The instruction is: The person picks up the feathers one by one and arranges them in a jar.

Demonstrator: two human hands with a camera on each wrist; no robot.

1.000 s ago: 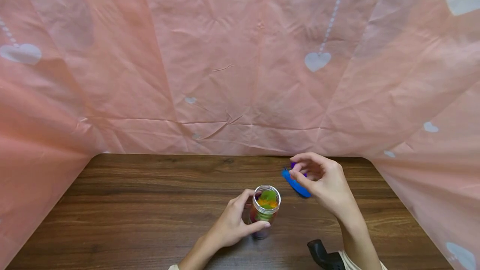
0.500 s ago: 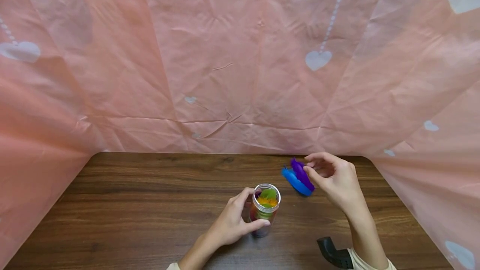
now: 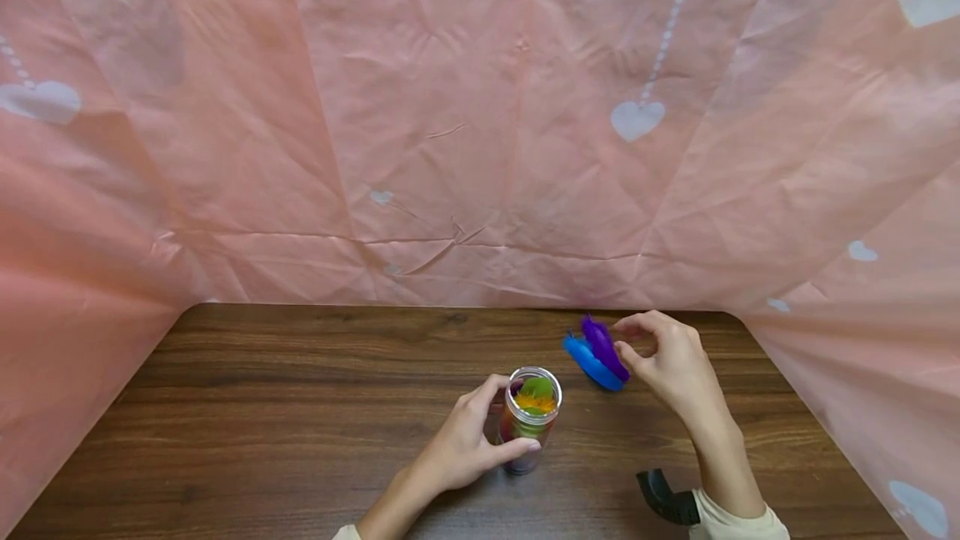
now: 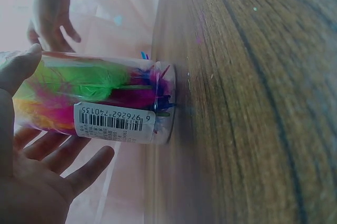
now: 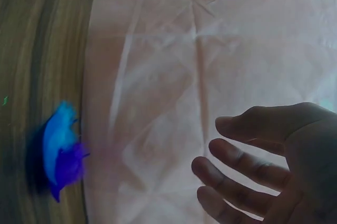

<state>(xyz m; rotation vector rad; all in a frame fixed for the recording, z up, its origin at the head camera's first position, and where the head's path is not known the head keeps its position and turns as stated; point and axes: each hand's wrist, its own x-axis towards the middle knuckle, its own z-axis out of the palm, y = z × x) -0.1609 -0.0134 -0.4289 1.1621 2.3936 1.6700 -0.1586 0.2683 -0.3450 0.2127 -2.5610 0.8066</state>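
Note:
My left hand [image 3: 461, 450] grips a clear jar [image 3: 529, 430] that stands upright and uncapped on the table. Inside the jar are colourful feathers [image 4: 102, 79], green, orange, pink and purple, and a barcode label [image 4: 115, 122] shows on its side in the left wrist view. A purple feather [image 3: 602, 348] lies partly over a blue feather [image 3: 587, 363] on the table, beyond the jar to the right. Just right of them is my right hand [image 3: 675, 365], its fingers loosely bent with nothing between them; the right wrist view shows the feathers apart from it.
The dark wooden table [image 3: 285, 407] ends at a pink curtain [image 3: 450, 148] with white hearts, which hangs at the back and both sides. A black curved piece [image 3: 667, 500] sits by the right sleeve [image 3: 738, 519].
The right hand has let go of the purple feather, which lies on the blue one, and has drawn away to the right. The left hand and jar stay put.

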